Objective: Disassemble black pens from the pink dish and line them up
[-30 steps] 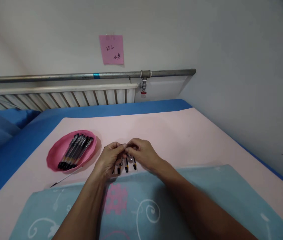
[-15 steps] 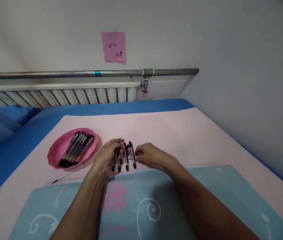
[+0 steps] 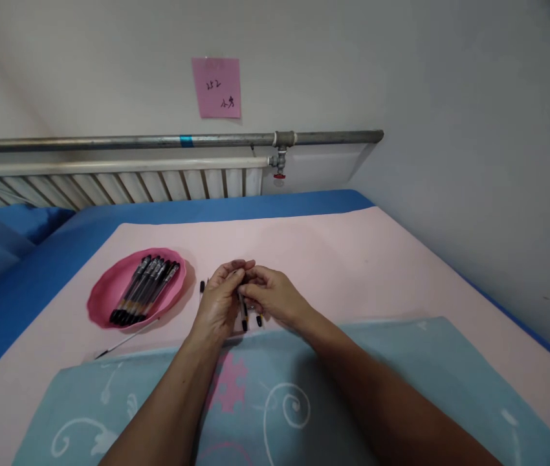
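My left hand (image 3: 219, 298) and my right hand (image 3: 275, 292) meet above the pink cloth, fingertips close together. Between them is a black-capped pen (image 3: 242, 309), slanting down toward the cloth's front edge. The left thumb and fingers are closed at its upper end, and the right thumb and fingers pinch at the same spot. Fingers hide that end. Under the right hand another pen's black tip (image 3: 259, 320) shows. Left of the left hand, a black end of a further pen (image 3: 202, 287) peeks out; other pens there are covered by the hands.
A pink scalloped dish (image 3: 98, 291) on the left holds several black-capped pens (image 3: 143, 291). In front of it lies a thin white stick with a dark tip (image 3: 127, 339). A blue patterned cloth (image 3: 352, 375) lies nearest me. Behind are a radiator (image 3: 158, 184) and pipe (image 3: 124, 144).
My right hand has moved left to meet my left hand, which shifted slightly right. Both now close round a pen, and they cover more of the row of pens. The view shifted slightly.
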A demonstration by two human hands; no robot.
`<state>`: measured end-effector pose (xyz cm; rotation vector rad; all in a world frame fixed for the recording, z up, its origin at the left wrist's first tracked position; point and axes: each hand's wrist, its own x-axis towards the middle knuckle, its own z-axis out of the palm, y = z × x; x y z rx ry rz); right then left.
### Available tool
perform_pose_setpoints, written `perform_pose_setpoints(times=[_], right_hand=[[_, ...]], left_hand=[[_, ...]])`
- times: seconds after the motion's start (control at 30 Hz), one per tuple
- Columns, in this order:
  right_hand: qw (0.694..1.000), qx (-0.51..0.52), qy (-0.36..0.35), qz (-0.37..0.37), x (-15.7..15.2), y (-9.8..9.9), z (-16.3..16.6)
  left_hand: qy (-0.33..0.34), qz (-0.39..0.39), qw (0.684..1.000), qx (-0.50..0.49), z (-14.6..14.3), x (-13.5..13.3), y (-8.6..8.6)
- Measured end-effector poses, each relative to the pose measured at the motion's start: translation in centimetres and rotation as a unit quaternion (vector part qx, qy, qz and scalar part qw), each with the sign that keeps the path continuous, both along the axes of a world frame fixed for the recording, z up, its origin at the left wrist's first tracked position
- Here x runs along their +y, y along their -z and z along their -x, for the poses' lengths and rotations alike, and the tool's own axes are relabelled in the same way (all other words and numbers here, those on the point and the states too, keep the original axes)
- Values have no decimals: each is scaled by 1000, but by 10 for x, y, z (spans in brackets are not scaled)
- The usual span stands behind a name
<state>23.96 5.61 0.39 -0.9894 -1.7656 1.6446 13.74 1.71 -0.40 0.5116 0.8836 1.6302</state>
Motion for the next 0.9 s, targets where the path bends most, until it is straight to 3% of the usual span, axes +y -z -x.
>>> perform_pose_setpoints(times=[0.1,0.3,0.5,0.9], right_hand=[[999,-25,20,-13,8,3,-4],[963,-243,68,-94,32,18,-20],[951,-272,57,-133,33,27,-19],[935,-309,43,-172,27,22,-14]], left_hand=[[-8,11,1000,25,-1,1,0],[-86,44,989,111,25,4,-4],[-123,56,985,110,43,5,-4],[-141,52,981,121,56,2,-11]])
